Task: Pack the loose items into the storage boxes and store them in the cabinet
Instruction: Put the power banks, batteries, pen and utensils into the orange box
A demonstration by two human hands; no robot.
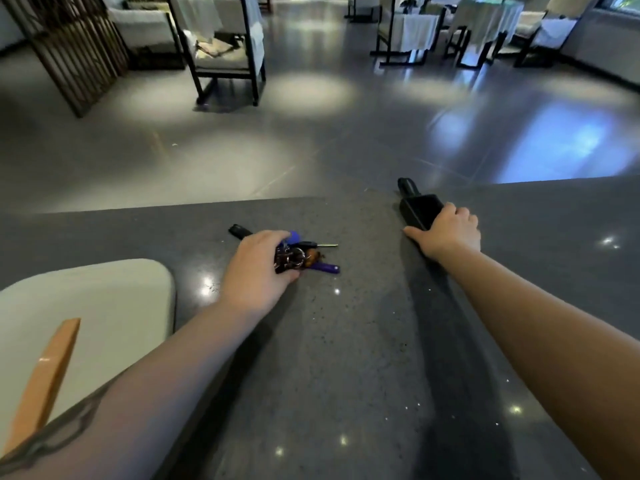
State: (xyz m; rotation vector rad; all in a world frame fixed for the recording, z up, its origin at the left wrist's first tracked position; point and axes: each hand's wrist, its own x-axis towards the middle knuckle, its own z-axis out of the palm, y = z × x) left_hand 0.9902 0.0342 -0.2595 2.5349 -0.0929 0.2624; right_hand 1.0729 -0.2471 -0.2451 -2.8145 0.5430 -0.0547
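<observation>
Single head view, looking forward and down across the dark countertop (pixel 346 341) from close above; dining chairs (pixel 225 46) far beyond it.

The dark grey speckled stone worktop (pixel 346 341) carries a key bunch (pixel 304 254) with blue and purple fobs at twelve o'clock, a black case (pixel 419 209) at one, and a pale lid (pixel 104 299) with a tan strip (pixel 48 375) at eight.

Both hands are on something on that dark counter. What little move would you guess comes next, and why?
Probably lifting both items off the counter. The left hand is curled round the bunch of keys, and the right hand grips the black case, yet both things lie on the surface. The pale box lid at the left may be where they go, though no open box is in view.
</observation>
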